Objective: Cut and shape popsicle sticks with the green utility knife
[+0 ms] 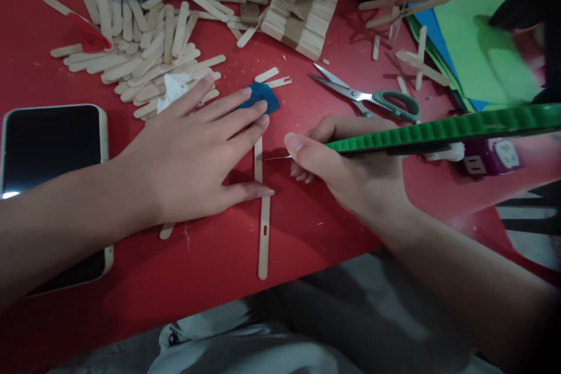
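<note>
A narrow wooden craft stick (263, 239) lies lengthwise on the red table, with a small slot cut in its lower half. My left hand (197, 146) is spread flat, its thumb across the stick and its fingertips over the stick's upper part and by a blue scrap (263, 96). In my right hand (350, 169) is a green ridged utility knife (438, 134), gripped near the front. Its thin blade points left, with the tip just right of the stick; I cannot tell whether they touch.
A phone (52, 152) lies under my left forearm. Loose craft sticks (144, 64) are heaped behind my left hand, beside a bundle of sticks (300, 20). Scissors (363, 93) lie beyond my right hand. Coloured paper (482, 41) and stick constructions (421, 61) are at the back right.
</note>
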`<state>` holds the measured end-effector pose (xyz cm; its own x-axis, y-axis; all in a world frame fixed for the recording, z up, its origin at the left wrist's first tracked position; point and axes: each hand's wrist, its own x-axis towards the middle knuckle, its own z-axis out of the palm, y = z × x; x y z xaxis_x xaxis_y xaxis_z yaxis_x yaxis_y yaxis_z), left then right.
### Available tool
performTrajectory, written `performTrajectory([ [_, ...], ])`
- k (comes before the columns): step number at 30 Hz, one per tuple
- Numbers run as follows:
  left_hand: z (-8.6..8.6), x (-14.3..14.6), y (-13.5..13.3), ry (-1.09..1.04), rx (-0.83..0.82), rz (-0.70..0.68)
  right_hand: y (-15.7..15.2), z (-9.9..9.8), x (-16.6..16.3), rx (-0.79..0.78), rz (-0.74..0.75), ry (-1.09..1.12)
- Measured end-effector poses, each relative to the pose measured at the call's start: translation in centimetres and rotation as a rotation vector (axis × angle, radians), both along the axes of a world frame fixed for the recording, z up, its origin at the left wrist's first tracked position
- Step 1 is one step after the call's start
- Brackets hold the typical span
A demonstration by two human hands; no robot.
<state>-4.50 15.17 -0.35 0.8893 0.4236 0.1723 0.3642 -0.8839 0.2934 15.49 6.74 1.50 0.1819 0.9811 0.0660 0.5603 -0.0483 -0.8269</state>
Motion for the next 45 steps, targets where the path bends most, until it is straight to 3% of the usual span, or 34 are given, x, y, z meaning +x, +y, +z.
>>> performTrajectory([
  [5,-0.03,-0.05,0.09,0.013,-0.001,-0.003,0.11,-0.01,0.04,0.006,0.050,-0.036],
  [16,-0.21,-0.06,0.09,-0.009,-0.038,0.004,0.06,-0.11,-0.02,0.027,0.000,0.059],
  [22,-0.28,-0.13,0.19,-0.005,-0.039,0.005,0.32,-0.12,0.08,0.015,0.042,-0.032],
  [45,-0.22,-0.11,0.10,0.015,-0.021,0.008,0.13,-0.11,-0.09,0.004,0.017,-0.027],
])
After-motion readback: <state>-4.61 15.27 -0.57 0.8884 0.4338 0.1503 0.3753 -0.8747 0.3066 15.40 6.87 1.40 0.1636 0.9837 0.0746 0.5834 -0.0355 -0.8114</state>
